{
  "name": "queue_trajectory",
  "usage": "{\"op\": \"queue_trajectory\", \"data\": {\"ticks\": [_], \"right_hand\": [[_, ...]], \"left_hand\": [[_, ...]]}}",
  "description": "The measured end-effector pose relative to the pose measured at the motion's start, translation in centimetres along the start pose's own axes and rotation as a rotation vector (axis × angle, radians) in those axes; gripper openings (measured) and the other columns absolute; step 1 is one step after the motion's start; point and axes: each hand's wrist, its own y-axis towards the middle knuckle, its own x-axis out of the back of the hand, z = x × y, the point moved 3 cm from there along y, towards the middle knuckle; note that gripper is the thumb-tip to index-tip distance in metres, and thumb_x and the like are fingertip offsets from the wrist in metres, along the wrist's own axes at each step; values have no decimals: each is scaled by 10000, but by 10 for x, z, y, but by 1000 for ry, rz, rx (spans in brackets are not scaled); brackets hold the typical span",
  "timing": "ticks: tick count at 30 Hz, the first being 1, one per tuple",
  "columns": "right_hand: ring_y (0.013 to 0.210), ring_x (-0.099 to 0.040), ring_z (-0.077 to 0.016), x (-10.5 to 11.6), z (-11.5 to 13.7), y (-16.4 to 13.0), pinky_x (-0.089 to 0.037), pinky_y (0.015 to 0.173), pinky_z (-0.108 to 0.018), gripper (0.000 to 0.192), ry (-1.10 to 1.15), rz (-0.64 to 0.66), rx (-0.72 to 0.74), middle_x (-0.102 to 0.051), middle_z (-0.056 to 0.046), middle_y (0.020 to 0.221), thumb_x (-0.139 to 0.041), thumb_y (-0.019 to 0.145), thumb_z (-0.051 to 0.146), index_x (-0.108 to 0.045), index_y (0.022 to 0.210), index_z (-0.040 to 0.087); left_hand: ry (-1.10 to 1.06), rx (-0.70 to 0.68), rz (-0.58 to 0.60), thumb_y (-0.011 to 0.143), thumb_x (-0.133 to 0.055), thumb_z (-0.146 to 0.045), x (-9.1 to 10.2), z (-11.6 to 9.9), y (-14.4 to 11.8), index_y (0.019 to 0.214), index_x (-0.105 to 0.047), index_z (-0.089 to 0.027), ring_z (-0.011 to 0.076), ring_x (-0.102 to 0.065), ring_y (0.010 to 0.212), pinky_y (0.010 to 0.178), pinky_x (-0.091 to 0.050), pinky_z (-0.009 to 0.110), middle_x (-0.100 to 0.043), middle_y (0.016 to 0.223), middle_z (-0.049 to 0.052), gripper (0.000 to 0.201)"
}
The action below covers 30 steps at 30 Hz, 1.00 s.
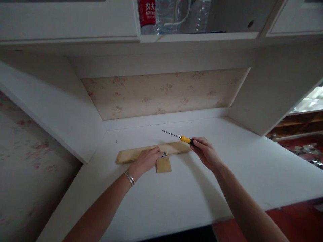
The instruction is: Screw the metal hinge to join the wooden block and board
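Observation:
My right hand [205, 151] is wrapped round the black end of a yellow-and-black screwdriver [185, 139]. The screwdriver's thin metal shaft points left and slightly up, its tip in the air above the far side of the long wooden board [176, 147]. That pale board lies flat on the white desk. My left hand [147, 159] rests over the board, its fingers closed at a small shiny metal fitting [164, 155], which looks like a hinge or bracket. Beneath the fitting, a short wooden block [164, 164] sits against the board's near edge. The left fingertips are partly hidden.
The white desktop [242, 161] has side panels left and right and a flowered back wall [151, 95]. A tiny dark piece [116, 141] lies left of the board. Overhead, a shelf [202, 37] holds plastic bottles [166, 16] and a red-labelled item [147, 13].

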Motion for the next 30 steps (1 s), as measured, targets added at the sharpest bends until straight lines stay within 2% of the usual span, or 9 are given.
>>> {"op": "queue_trajectory", "data": {"ticks": [5,12,16,19,24,27,30], "right_hand": [[836,-678,-107,12,-17,0,-561,771,-142,183,47,3,-46,-676,15,957,-750,701,273,-699,877,270],[834,-676,-99,30,-34,2,-559,797,-144,190,126,-40,-65,-689,36,961,-769,685,275,-697,861,291],[763,-664,-77,34,-41,1,-559,752,-115,184,166,-66,-75,-684,44,905,-784,672,273,-703,837,281],[736,-651,-74,34,-42,1,-560,705,-109,188,160,-88,-53,-671,46,873,-793,657,266,-705,823,270],[743,-633,-74,36,-45,2,-557,668,-124,220,164,-145,-15,-651,37,870,-806,636,287,-700,821,233],[748,-620,-69,38,-47,2,-552,641,-125,239,167,-175,-2,-643,35,869,-805,639,313,-693,826,215],[729,-609,-68,39,-46,1,-550,600,-125,250,174,-201,3,-636,33,841,-805,641,322,-684,825,204]], "left_hand": [[63,-70,61,829,-534,-141,9,-1,14,831,-696,-257,219,-573,916,772,-374,279,-644,921,59,199],[20,-113,-62,798,-600,-160,9,5,17,657,-655,-238,173,-556,680,658,-367,256,-602,689,39,171],[85,-158,-75,817,-581,-141,7,6,19,676,-662,-230,173,-561,656,652,-365,259,-607,693,40,185],[139,-127,-53,835,-563,-143,6,5,21,711,-669,-218,189,-587,714,678,-382,265,-638,762,63,179],[377,-75,7,901,-483,-249,4,3,22,904,-666,-215,191,-611,803,704,-426,270,-651,945,74,186],[452,-52,-46,939,-390,-265,11,9,22,957,-648,-209,169,-614,814,725,-446,263,-645,953,58,264],[405,-20,-162,955,-342,-267,28,26,20,934,-655,-200,158,-614,860,779,-452,259,-657,950,49,321]]}}
